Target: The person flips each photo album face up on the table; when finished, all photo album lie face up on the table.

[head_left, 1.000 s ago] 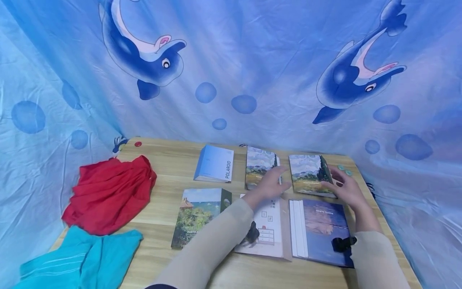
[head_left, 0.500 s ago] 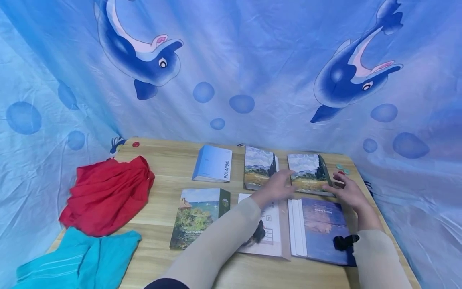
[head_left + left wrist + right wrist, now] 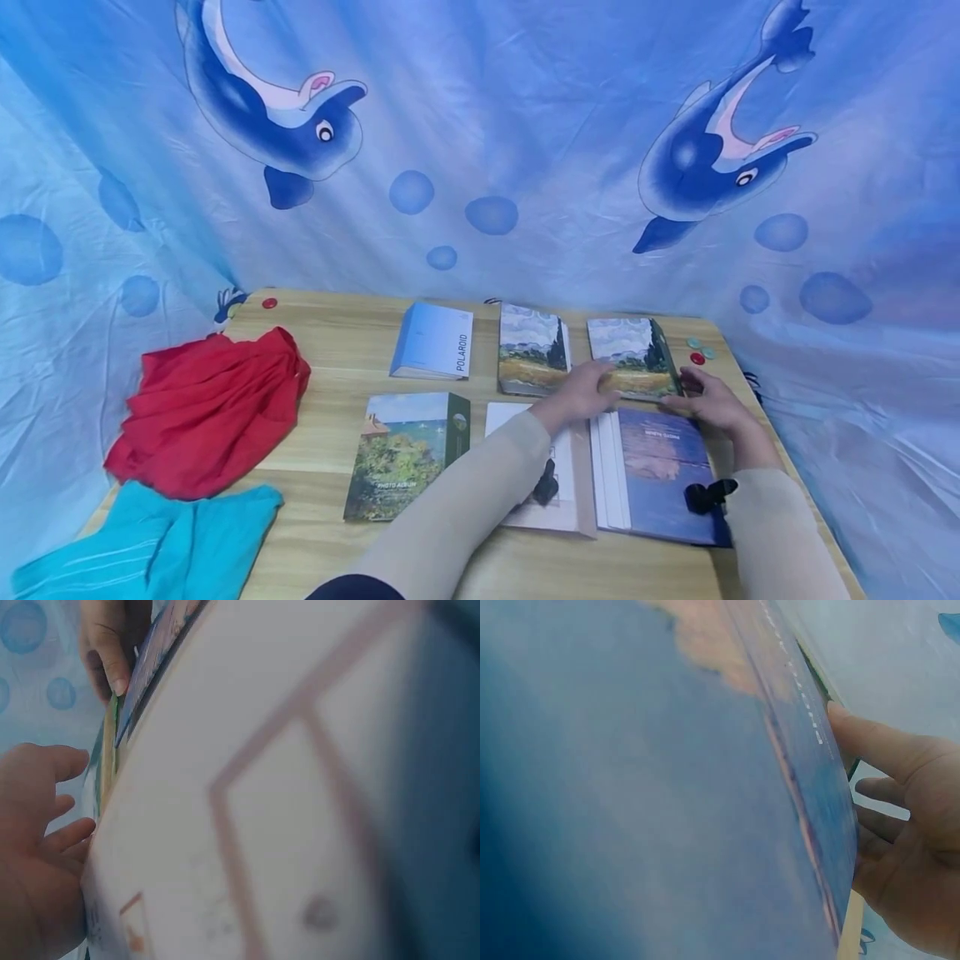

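Two matching albums with a painted wheat-field cover lie at the back of the table, a left one (image 3: 531,350) and a right one (image 3: 628,354). My left hand (image 3: 581,392) is at the near left corner of the right album, thumb and fingers spread apart. At its right edge is my right hand (image 3: 708,402), thumb by the near corner and fingers loosely bent beside the edge. Below them lie a white album with furniture drawings (image 3: 525,417), partly under my left sleeve, and a blue-purple photo album (image 3: 663,475).
A blue Polaroid album (image 3: 433,337) and a garden-painting photo album (image 3: 405,450) lie further left. Red cloth (image 3: 213,408) and turquoise cloth (image 3: 161,537) are heaped at the left side. Small green discs (image 3: 701,346) and a red disc (image 3: 697,358) sit near the right edge.
My left hand has moved right, from the left wheat-field album to the right one. My right hand stays by that album's right edge, and the red disc beyond it has come into sight.
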A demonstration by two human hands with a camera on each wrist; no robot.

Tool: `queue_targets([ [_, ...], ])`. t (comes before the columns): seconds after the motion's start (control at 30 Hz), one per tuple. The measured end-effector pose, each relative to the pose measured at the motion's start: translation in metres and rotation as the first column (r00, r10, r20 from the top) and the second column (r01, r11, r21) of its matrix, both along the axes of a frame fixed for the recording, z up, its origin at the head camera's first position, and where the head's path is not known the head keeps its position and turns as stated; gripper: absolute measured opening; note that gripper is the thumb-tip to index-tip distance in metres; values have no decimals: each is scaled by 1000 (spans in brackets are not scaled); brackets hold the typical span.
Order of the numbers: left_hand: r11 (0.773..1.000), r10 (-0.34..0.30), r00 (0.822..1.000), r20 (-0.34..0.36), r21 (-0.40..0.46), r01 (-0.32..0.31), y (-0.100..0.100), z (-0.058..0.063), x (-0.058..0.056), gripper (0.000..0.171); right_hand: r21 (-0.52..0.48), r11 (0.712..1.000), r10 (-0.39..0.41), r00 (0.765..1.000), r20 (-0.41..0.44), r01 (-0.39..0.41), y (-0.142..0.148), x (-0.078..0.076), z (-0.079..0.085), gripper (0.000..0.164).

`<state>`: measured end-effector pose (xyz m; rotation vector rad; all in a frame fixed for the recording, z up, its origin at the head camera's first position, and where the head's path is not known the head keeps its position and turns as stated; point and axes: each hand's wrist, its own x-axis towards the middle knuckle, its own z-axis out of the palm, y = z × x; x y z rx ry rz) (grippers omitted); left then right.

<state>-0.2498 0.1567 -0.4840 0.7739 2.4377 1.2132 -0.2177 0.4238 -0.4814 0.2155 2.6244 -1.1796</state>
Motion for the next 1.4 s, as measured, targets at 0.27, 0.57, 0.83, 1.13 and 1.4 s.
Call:
queue_targets([
  [0.27, 999, -17, 1000, -21, -35, 16, -2, 1, -3, 56, 32, 999, -16, 999, -30, 17, 0, -4, -1, 99],
  [0.57, 997, -35, 999, -30, -71, 33, -2, 4, -2, 57, 42, 999, -7, 998, -65, 10, -2, -1, 2, 99],
  [0.83, 996, -28, 999, -27, -85, 26, -3, 2, -3, 57, 2, 1000, 5, 998, -67, -5, -3, -4, 1, 88],
  [1.13, 993, -48, 999, -22, -106, 45, -3, 3, 0, 55, -43, 998, -40, 991, -128, 35, 3, 2, -7, 87],
  [1.4, 993, -70, 997, 27, -93, 73, -5, 4, 1, 55, -20, 999, -39, 990, -138, 37, -5, 5, 8, 102],
])
